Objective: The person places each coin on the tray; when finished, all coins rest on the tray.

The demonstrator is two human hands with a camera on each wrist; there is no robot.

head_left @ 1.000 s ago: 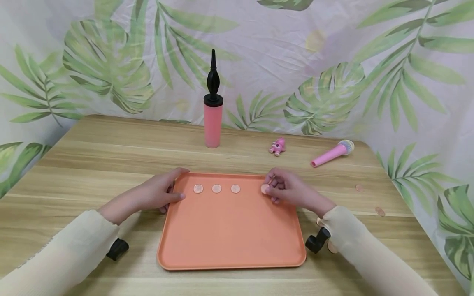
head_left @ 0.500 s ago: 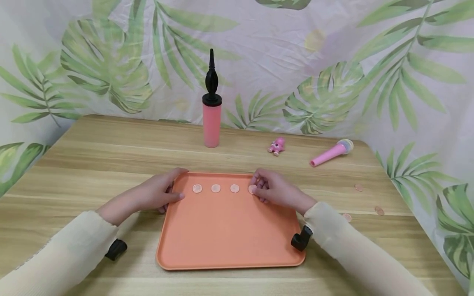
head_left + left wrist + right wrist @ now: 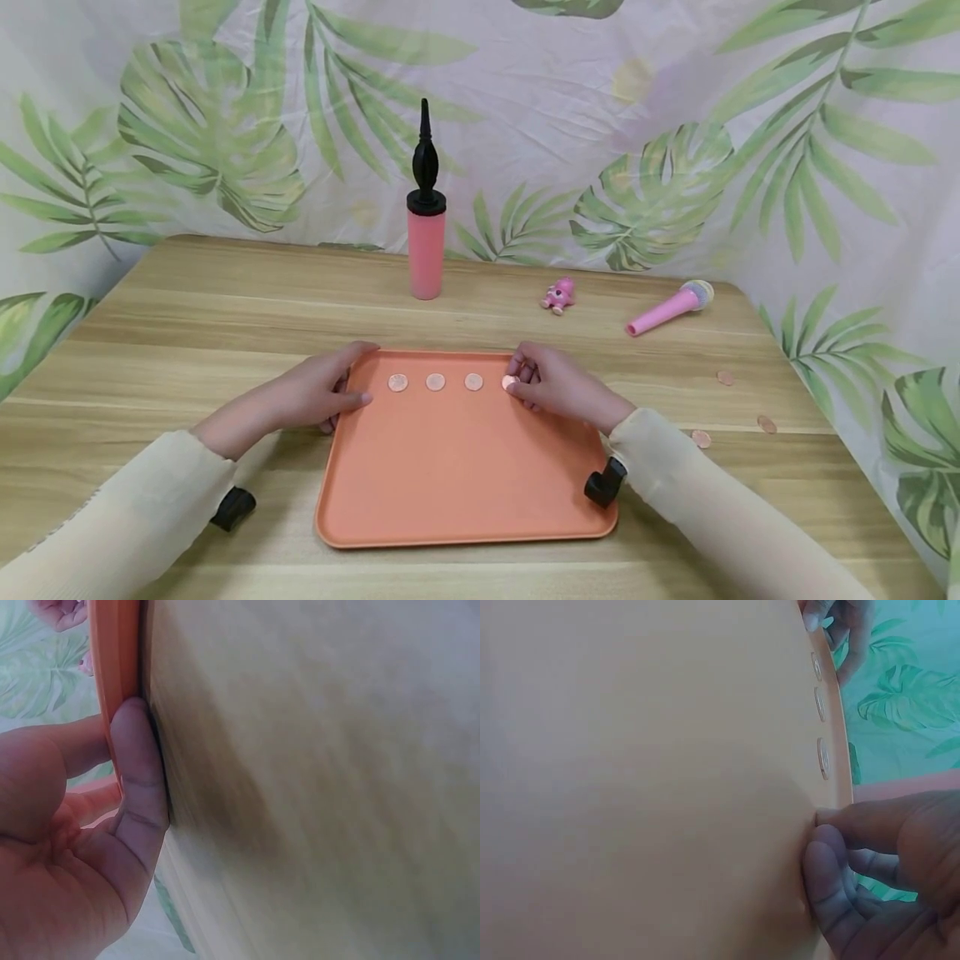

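R grip (image 3: 551,382) pinches coin (image 3: 507,383); tray (image 3: 461,471) flat, long axis L-R.

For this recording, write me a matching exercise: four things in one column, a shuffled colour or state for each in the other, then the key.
1. tray
2. pump
3. microphone
4. right hand

A. pink and black, standing upright
B. touching a coin
C. orange, held by the left hand
D. lying on its side

Pairs: 1-C, 2-A, 3-D, 4-B
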